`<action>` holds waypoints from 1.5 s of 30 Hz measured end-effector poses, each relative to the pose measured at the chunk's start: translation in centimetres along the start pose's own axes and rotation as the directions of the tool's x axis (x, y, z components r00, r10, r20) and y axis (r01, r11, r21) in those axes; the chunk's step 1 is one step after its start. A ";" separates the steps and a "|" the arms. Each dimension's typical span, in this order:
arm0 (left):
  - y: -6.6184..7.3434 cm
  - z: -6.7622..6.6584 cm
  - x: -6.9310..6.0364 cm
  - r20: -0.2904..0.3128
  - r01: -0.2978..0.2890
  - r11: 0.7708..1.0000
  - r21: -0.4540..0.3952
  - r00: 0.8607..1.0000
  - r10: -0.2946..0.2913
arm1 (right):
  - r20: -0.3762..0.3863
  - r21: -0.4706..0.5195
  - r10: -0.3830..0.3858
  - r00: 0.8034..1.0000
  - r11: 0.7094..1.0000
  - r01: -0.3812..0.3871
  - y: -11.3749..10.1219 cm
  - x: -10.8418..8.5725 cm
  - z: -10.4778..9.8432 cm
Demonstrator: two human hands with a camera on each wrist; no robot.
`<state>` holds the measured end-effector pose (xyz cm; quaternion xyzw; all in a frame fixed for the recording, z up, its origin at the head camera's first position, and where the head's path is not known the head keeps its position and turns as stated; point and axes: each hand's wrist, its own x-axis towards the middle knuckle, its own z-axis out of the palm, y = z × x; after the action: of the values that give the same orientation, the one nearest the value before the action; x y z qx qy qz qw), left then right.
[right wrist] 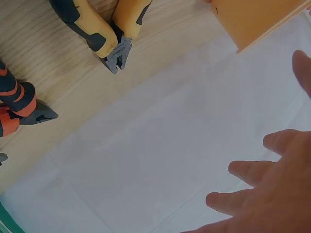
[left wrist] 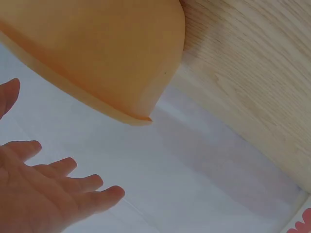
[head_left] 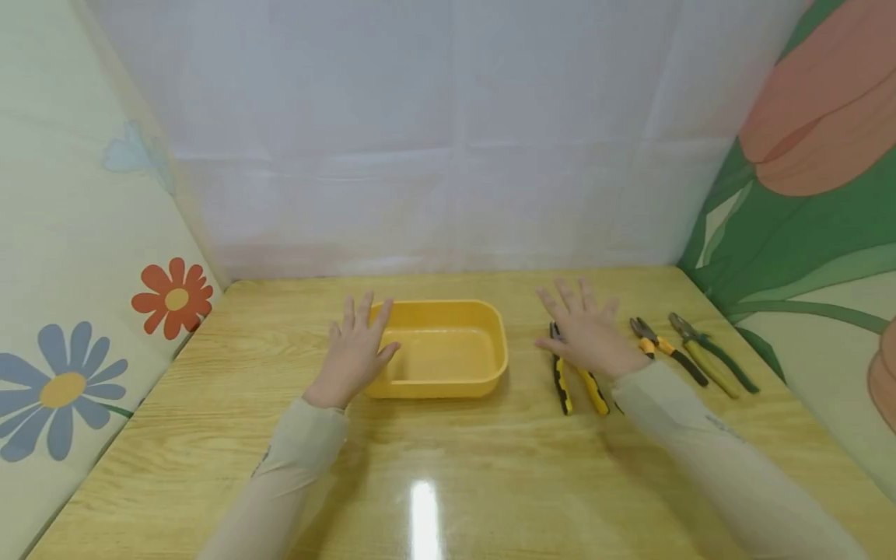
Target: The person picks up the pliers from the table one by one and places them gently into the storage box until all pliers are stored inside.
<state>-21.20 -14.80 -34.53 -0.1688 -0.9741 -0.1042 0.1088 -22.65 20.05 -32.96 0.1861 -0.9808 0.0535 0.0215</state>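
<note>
A yellow plastic bin (head_left: pixel 437 389) stands on the wooden table. Over its left end my left hand (head_left: pixel 352 354) is held with fingers spread, holding nothing; in the left wrist view the hand (left wrist: pixel 43 194) shows apart from the bin (left wrist: pixel 107 53). My right hand (head_left: pixel 591 334), also spread and holding nothing, hovers above the yellow-and-black pliers (head_left: pixel 561 385) and partly hides them. In the right wrist view those pliers (right wrist: pixel 99 31) lie with handles parted, and the hand (right wrist: pixel 272 189) is away from them.
To the right lie orange-and-black pliers (head_left: pixel 682 364) and green-handled pliers (head_left: pixel 717 365). A pale cloth (head_left: pixel 448 155) hangs behind the table (head_left: pixel 280 467). Flowered cloths stand at the left (head_left: pixel 63 233) and right (head_left: pixel 826 272).
</note>
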 end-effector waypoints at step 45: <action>-5.6 0.8 1.1 0.271 0.442 0.567 -0.695 0.892 -0.362 | -0.016 0.014 0.059 0.998 0.998 -0.059 4.6 -4.3 -0.2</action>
<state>-24.32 -19.40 -35.96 0.0230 -0.8623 -0.5039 -0.0439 -20.33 25.89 -33.42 0.1568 -0.9853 0.0620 0.0267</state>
